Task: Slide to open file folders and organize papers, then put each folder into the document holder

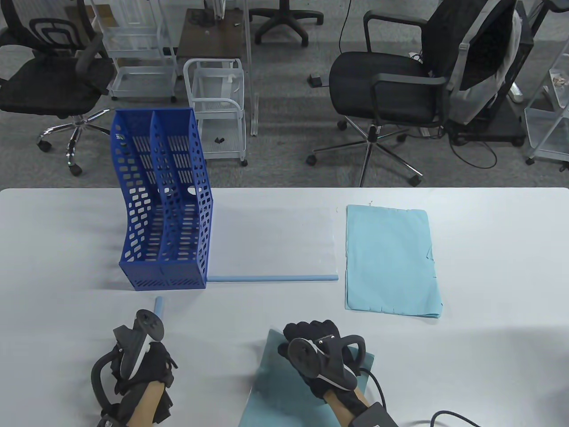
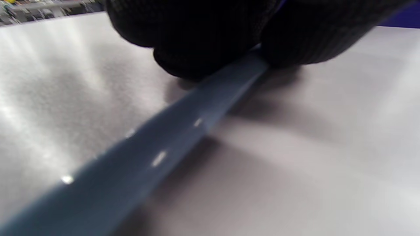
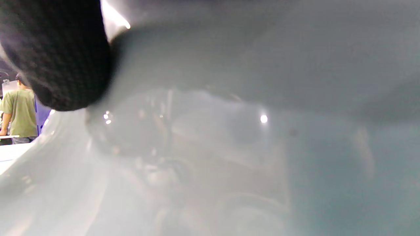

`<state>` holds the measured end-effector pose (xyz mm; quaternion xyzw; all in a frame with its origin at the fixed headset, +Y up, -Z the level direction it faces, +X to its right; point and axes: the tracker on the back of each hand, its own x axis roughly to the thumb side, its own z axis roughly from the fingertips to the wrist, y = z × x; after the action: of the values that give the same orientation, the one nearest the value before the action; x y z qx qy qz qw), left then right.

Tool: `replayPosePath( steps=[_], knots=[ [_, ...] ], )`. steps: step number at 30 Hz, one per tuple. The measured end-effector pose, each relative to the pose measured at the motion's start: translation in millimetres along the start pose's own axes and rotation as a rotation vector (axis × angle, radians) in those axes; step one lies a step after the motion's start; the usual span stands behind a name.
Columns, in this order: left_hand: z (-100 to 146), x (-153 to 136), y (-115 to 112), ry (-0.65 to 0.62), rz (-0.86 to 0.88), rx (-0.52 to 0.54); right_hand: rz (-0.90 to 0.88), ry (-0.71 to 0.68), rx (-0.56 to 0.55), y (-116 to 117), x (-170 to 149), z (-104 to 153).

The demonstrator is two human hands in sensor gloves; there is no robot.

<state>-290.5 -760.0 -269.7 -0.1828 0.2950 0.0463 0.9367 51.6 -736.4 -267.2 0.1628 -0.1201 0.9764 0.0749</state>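
Observation:
A blue perforated document holder (image 1: 164, 209) stands upright at the table's left, both slots showing nothing inside. Beside it lies a clear folder (image 1: 271, 240) with its blue slide bar (image 1: 273, 278) along the near edge. A stack of light blue papers (image 1: 391, 260) lies to the right. My left hand (image 1: 146, 360) pinches a loose blue slide bar (image 1: 158, 307) low over the table; the left wrist view shows the fingers (image 2: 197, 39) closed round the bar (image 2: 183, 137). My right hand (image 1: 318, 351) rests on a teal folder (image 1: 275, 387) at the near edge, its thumb (image 3: 55, 55) on the glossy cover (image 3: 246, 147).
Behind the table stand office chairs (image 1: 391, 89) and white wire carts (image 1: 218, 102) on grey carpet. A cable (image 1: 449, 416) runs from my right wrist at the near right corner. A person in a green shirt (image 3: 19, 111) shows far off in the right wrist view.

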Motion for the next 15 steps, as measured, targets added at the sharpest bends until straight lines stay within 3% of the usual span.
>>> replayPosePath(
  steps=[8,12,14,15],
  knots=[
    [13.7,23.5,-4.5,-0.143,0.017,0.002,-0.033,-0.063,0.092,3.4,1.1,-0.5],
    [18.5,34.2,-4.8,-0.432,0.417,-0.245,-0.056,-0.093,0.079,-2.5,0.7,2.5],
    [19.8,41.7,1.0,-0.637,0.687,-0.311,-0.065,-0.108,0.058,-4.9,0.3,5.1],
    [21.6,45.2,6.8,-0.724,0.863,-0.295,-0.067,-0.115,0.041,-6.1,0.1,6.9]
  ],
)
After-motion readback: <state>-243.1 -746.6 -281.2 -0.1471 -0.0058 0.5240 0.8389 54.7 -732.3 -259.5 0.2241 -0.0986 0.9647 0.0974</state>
